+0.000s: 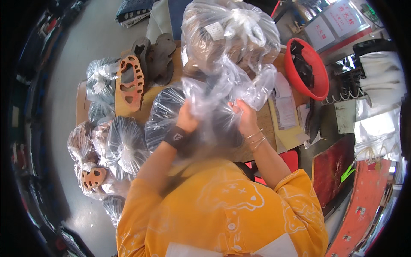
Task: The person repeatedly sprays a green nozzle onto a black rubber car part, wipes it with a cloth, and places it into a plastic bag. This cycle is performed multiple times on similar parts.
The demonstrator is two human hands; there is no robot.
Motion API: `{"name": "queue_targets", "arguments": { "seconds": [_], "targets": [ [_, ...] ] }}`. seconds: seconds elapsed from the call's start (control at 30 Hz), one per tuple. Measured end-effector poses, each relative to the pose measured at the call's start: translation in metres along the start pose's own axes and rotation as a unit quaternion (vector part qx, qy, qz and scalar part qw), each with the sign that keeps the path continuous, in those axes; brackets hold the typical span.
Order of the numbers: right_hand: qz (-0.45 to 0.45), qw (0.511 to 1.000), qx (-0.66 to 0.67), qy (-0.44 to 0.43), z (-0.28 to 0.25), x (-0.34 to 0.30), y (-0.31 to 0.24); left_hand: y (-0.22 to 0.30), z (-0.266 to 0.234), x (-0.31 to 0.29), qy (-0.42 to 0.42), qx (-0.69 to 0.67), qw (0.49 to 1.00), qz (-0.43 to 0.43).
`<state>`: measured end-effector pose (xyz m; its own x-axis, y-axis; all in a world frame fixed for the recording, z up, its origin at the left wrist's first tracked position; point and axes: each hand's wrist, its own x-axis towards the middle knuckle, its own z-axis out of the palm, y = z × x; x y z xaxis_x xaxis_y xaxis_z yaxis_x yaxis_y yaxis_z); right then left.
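Note:
A clear plastic bag point(214, 100) with dark contents stands in front of my chest, its loose mouth gathered upward. My left hand point(187, 118) grips its left side, the fingers partly veiled by blurred plastic. My right hand point(245, 118) pinches its right edge, beside a bunched flap of plastic. Left of my left hand lies another clear bag point(162, 111) with dark contents; whether it touches the held one, I cannot tell. Just beyond my hands sits a large knotted clear bag point(231, 36) with brownish items inside and a small white label.
Grey sole-shaped pieces point(162, 60) and an orange-brown cut-out sole piece point(130, 81) lie at the table's far left. Several knotted bags point(126, 150) are piled along the left. A red basin point(323, 77) with black pieces stands at right, near papers point(284, 103).

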<state>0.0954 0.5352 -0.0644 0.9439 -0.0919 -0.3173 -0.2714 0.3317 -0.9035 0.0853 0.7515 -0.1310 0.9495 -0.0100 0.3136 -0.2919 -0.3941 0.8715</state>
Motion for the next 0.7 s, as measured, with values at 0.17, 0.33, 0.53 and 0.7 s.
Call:
{"name": "queue_targets", "arguments": {
  "seconds": [0.17,0.33,0.53,0.7],
  "targets": [
    [0.022,0.999,0.041,0.000,-0.016,-0.010,-0.014,0.019,-0.012,-0.006,0.269,-0.493,0.794,-0.232],
    [0.060,0.994,0.005,-0.092,-0.036,-0.007,0.014,0.050,-0.005,-0.015,0.301,-0.591,0.722,-0.197],
    [-0.044,0.934,-0.289,-0.206,-0.044,-0.018,0.000,0.051,-0.077,-0.037,-0.046,-0.184,0.979,-0.078],
    [-0.265,0.853,-0.328,-0.308,-0.024,-0.024,-0.019,0.039,-0.113,-0.046,-0.065,0.083,0.994,-0.008]
  ]
}}
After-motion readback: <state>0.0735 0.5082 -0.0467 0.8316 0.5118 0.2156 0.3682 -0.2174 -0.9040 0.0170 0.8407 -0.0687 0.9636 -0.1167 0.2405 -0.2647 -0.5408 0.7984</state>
